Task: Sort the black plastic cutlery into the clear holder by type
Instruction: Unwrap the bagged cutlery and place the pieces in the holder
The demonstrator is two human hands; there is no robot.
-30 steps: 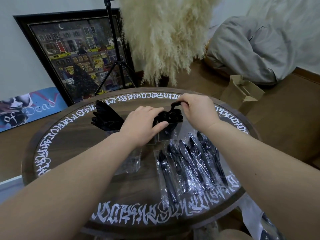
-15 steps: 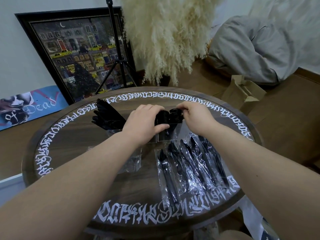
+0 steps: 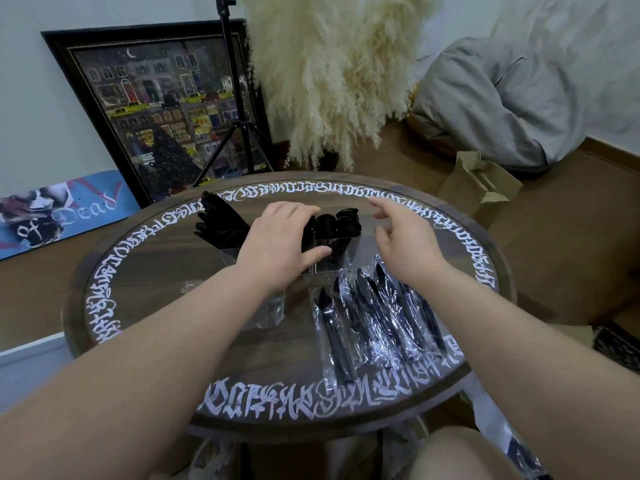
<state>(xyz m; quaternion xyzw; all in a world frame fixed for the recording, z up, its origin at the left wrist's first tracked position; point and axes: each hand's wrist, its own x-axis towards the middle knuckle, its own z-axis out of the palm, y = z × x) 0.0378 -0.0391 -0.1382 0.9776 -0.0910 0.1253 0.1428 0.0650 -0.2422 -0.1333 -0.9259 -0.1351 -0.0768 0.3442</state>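
Spoons (image 3: 338, 221), glossy black, round-bowled

A lived-in home room, a living or hobby space. A round dark wooden table with white calligraphy around its rim (image 3: 481, 258) stands on brown flooring. Far left, a black-framed street-scene painting (image 3: 162, 109) leans against the wall beside cream pampas grass (image 3: 332, 71); far right lies a grey fabric cushion (image 3: 491, 102).

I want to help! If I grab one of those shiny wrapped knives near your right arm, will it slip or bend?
Probably a bit slippery: the wrapped knives sit in glossy, crinkly clear film. The film looks floppy, but the black plastic inside lies straight, so likely stiff. They look thin, so likely light.
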